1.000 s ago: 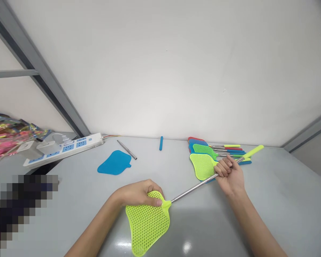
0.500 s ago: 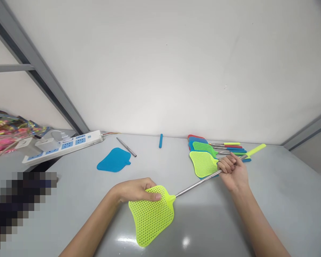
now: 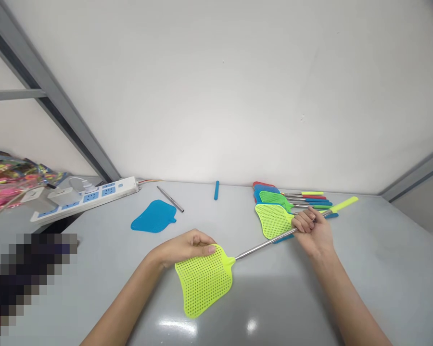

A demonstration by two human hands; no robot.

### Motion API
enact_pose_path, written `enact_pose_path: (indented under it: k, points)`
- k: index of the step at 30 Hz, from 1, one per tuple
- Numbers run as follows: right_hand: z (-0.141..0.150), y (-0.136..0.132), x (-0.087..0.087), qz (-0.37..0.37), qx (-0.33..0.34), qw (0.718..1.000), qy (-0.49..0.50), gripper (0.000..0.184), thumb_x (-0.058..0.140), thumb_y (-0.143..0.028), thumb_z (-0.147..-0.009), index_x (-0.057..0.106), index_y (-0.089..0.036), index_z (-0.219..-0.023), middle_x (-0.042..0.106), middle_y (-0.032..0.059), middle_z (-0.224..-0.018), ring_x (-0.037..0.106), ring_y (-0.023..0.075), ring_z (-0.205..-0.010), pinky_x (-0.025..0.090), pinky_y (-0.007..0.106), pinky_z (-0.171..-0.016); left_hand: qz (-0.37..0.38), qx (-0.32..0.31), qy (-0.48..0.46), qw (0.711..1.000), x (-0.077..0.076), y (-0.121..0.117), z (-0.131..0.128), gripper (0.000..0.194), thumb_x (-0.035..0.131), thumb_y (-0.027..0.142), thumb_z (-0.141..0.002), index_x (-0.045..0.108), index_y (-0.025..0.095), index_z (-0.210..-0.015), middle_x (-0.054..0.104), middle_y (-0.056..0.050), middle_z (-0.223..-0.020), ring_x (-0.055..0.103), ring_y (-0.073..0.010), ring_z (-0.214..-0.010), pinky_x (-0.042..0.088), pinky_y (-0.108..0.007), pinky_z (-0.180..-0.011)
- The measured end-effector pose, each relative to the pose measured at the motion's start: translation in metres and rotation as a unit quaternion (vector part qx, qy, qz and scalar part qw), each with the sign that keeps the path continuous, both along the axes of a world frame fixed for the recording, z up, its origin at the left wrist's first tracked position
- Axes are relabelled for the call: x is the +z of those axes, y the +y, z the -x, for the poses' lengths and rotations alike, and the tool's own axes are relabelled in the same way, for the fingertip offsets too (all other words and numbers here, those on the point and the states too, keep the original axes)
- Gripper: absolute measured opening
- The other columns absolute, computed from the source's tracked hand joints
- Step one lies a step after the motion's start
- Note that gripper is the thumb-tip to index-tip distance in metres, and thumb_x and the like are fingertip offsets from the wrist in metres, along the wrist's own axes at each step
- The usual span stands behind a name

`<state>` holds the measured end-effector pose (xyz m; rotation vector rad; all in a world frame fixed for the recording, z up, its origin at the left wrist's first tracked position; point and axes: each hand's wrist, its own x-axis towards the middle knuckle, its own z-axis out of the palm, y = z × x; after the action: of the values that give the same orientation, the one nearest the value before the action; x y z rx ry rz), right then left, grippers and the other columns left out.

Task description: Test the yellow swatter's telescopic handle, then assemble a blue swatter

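Observation:
A yellow-green fly swatter (image 3: 206,283) with a perforated head spans the space between my hands above the table. My left hand (image 3: 187,247) pinches the upper edge of its head, thumb on top. My right hand (image 3: 312,230) is wrapped round the metal rod, near the yellow handle (image 3: 346,203) that sticks out up and to the right. Behind my right hand lies a pile of fly swatters (image 3: 274,220) in yellow, green, blue and red, partly hidden by that hand. To the left rest a loose blue swatter head (image 3: 153,216), a metal rod (image 3: 170,199) and a blue handle (image 3: 216,190).
A white power strip (image 3: 94,196) with plugs in it lies at the table's left side. Beyond it are shiny colourful packages (image 3: 14,180). A pale wall (image 3: 220,96) closes off the back of the grey table (image 3: 389,269). A pixelated patch covers the lower left.
The held swatter's head and my left hand have risen slightly. My right hand keeps its grip on the rod and has shifted a little left.

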<state>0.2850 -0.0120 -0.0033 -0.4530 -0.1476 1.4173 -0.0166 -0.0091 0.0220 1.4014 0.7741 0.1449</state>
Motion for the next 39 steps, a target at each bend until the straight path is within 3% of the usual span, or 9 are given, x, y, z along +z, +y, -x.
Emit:
enact_pose_path:
  k: [5,17,23,29,34,39]
  points:
    - [-0.005,0.001,-0.002,0.004,-0.013,1.000,0.005,0.025,0.044,-0.011,-0.072,0.027,-0.018,-0.054,0.010,-0.0088,-0.045,0.015,0.0052,-0.034,0.022,0.018,-0.032,-0.001,0.007,0.008,1.000,-0.002,0.001,0.003,0.035,0.041,0.042,-0.076,0.061,0.013,-0.078,0.063,-0.007,-0.076,0.058,-0.0131,-0.063,0.042,-0.021,-0.055]
    - [-0.012,0.003,-0.005,0.004,-0.026,1.000,0.013,0.025,0.042,-0.010,-0.071,0.026,-0.019,-0.054,0.009,-0.0089,-0.044,0.016,0.0054,-0.032,0.023,0.019,-0.031,0.006,0.014,0.005,1.000,-0.001,0.001,0.004,0.033,0.042,0.040,-0.076,0.061,0.013,-0.082,0.064,-0.006,-0.079,0.058,-0.0135,-0.067,0.041,-0.021,-0.058]
    - [-0.018,0.003,-0.007,-0.015,-0.036,0.999,-0.010,0.026,0.044,-0.010,-0.070,0.026,-0.019,-0.054,0.013,-0.0096,-0.043,0.019,0.0042,-0.031,0.025,0.017,-0.031,0.009,0.098,-0.028,0.995,-0.001,0.002,0.004,0.032,0.043,0.039,-0.076,0.059,0.014,-0.088,0.062,-0.006,-0.085,0.055,-0.0153,-0.078,0.039,-0.024,-0.068]
    - [-0.024,0.004,-0.009,-0.012,-0.074,0.997,0.016,0.024,0.040,-0.010,-0.070,0.025,-0.019,-0.054,0.014,-0.0093,-0.043,0.018,0.0047,-0.031,0.025,0.018,-0.032,0.132,0.224,-0.153,0.953,-0.002,0.004,0.003,0.033,0.043,0.035,-0.077,0.054,0.014,-0.100,0.059,-0.009,-0.099,0.053,-0.0189,-0.092,0.037,-0.030,-0.083]
    - [-0.025,0.004,-0.011,-0.004,-0.084,0.995,0.045,0.023,0.036,-0.008,-0.070,0.024,-0.019,-0.055,0.012,-0.0089,-0.043,0.018,0.0056,-0.031,0.025,0.019,-0.032,0.206,0.226,-0.201,0.931,-0.007,0.002,0.001,0.038,0.042,0.035,-0.078,0.048,0.014,-0.108,0.057,-0.010,-0.103,0.051,-0.0203,-0.098,0.033,-0.033,-0.089]
    - [-0.024,0.004,-0.012,-0.008,-0.090,0.996,0.024,0.023,0.037,-0.008,-0.068,0.023,-0.019,-0.054,0.012,-0.0090,-0.043,0.018,0.0052,-0.031,0.025,0.018,-0.032,0.218,0.223,-0.203,0.928,-0.010,0.001,-0.001,0.041,0.043,0.034,-0.077,0.043,0.014,-0.113,0.056,-0.011,-0.105,0.050,-0.0207,-0.098,0.033,-0.033,-0.089]
